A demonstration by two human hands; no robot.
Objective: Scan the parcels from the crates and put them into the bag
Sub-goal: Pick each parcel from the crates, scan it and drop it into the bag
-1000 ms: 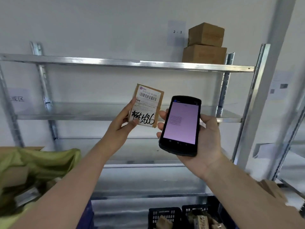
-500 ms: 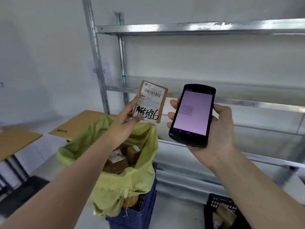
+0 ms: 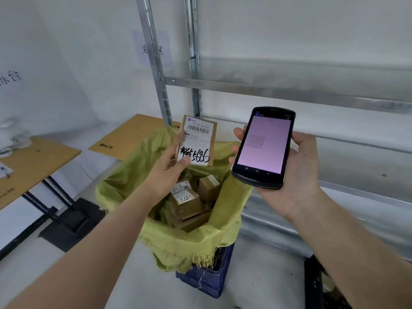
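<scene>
My left hand (image 3: 166, 169) pinches a small brown cardboard parcel (image 3: 198, 140) with a white barcode label and black handwriting, holding it upright over the open mouth of a yellow-green woven bag (image 3: 191, 239). The bag sits in a blue crate (image 3: 205, 279) and holds several brown parcels (image 3: 189, 202). To the right of the parcel, my right hand (image 3: 296, 172) grips a black handheld scanner (image 3: 264, 147), its pink screen lit and facing me.
A grey metal shelving rack (image 3: 289, 92) stands behind and to the right of the bag. Wooden tabletops (image 3: 33, 161) lie at the left, with a black floor base (image 3: 71, 224) below. A black crate's edge (image 3: 323, 284) shows at bottom right.
My view has swung left and down, from the shelves to the bag. Both hands moved along with it, and the parcel now hangs over the bag's opening.
</scene>
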